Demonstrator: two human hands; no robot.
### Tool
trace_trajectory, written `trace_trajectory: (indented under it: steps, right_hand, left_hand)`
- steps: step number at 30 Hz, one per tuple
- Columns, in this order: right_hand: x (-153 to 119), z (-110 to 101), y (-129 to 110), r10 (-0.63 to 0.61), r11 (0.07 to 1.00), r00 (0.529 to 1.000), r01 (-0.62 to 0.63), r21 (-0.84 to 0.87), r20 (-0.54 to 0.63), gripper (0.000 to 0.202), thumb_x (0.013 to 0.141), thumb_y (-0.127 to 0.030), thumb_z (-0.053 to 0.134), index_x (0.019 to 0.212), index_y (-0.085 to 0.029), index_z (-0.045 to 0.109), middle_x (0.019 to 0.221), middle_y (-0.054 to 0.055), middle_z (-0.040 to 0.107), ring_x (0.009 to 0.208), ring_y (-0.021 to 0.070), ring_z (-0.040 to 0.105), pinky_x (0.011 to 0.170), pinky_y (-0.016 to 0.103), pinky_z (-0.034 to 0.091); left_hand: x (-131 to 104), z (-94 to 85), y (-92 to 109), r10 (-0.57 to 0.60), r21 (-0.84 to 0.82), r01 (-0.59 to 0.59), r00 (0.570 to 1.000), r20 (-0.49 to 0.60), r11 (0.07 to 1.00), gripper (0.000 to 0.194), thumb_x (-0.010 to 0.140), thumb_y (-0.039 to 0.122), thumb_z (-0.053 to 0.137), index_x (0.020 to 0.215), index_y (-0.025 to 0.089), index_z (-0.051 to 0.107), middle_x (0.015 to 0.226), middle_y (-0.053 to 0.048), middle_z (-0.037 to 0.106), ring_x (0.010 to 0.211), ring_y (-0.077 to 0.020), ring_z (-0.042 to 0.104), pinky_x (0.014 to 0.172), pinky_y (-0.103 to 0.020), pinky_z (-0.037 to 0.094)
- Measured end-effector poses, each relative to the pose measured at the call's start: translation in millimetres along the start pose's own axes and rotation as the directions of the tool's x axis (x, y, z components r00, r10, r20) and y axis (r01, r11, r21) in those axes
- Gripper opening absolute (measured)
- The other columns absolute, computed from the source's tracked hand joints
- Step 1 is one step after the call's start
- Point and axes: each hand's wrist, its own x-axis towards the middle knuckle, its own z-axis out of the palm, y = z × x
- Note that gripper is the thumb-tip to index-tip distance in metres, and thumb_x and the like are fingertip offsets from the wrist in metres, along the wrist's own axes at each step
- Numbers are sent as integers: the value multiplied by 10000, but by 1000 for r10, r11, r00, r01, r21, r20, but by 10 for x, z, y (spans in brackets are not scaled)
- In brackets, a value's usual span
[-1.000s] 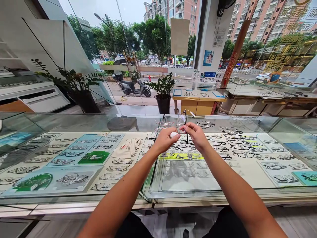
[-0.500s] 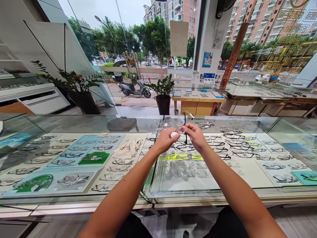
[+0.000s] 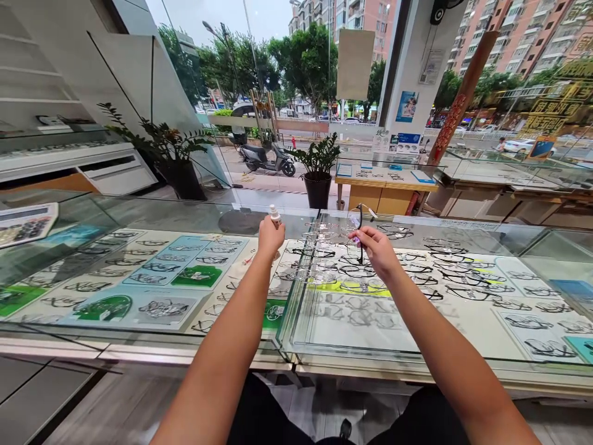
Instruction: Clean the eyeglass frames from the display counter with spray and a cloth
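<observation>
My left hand (image 3: 271,237) is wrapped round a small white spray bottle (image 3: 275,215), its nozzle up, over the glass counter left of the seam. To the right, my right hand (image 3: 376,247) pinches a pair of dark-rimmed eyeglasses (image 3: 360,216) by the frame. They are held on edge above the counter, with a small white tag at the top. Many eyeglasses lie in rows beneath and around both hands. A beige cloth is mostly hidden behind my left forearm.
The glass counter (image 3: 324,358) spans the view before me. Blue trays with eyeglasses are inside at left. A calculator-like object (image 3: 28,224) is at the far left. Beyond stand a potted plant (image 3: 319,185) and a wooden display table (image 3: 380,201).
My left hand has moved left with the bottle, away from the eyeglasses and my right hand. The view has turned slightly left. The cloth is now mostly covered by my forearm.
</observation>
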Motion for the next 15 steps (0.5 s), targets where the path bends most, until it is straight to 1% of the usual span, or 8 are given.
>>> trace_trajectory:
  steps: [2,4,7,10,12,14,15]
  right_hand:
    - [1,-9,15,4,1000,1000,-4,15,8,320,786,-533,878,801,-241,747,912,26,782,835,187,568,831,331,435]
    - [5,-18,29,8,1000,1000,-9,21,13,310,790,-520,878,802,-238,749,914,25,782,834,183,565,832,328,430]
    - [13,-27,47,11,1000,1000,-11,17,16,301,791,-511,873,810,-236,752,922,28,782,824,180,560,824,328,429]
    - [17,-25,54,11,1000,1000,-11,4,18,310,791,-521,867,811,-235,748,930,32,781,813,181,560,816,331,436]
    - [15,-20,51,11,1000,1000,-11,-1,18,317,787,-527,868,805,-236,745,929,34,780,807,181,557,812,332,438]
    - [12,-15,43,8,1000,1000,-8,0,21,314,790,-526,868,807,-236,750,930,35,780,813,181,557,815,331,438]
    - [11,-14,39,7,1000,1000,-7,0,22,309,794,-524,867,808,-237,753,930,35,780,819,182,559,818,330,439]
  left_hand:
    - [22,17,-122,-25,51,23,999,30,998,216,955,306,636,1135,191,603,1278,-189,694,1246,-371,632,1021,-436,476]
    - [32,42,-194,-39,90,34,998,58,995,237,941,312,682,1143,201,629,1280,-167,730,1237,-368,654,991,-419,477]
    - [43,91,-228,-43,129,31,995,91,991,314,936,324,712,1222,222,632,1327,-141,744,1259,-347,666,970,-395,476]
    - [53,115,-220,-44,165,26,993,108,986,396,944,355,716,1304,236,603,1350,-141,741,1284,-330,666,993,-395,477]
    - [67,86,-221,-48,195,25,992,114,981,526,906,383,767,1371,234,571,1410,-171,705,1338,-352,636,1046,-431,469]
    - [91,10,-240,-62,233,34,992,113,972,724,795,377,872,1419,209,546,1491,-237,629,1411,-423,571,1087,-508,455]
    - [105,-44,-258,-72,251,42,991,112,967,797,721,349,923,1410,185,558,1502,-278,601,1425,-470,545,1082,-548,457]
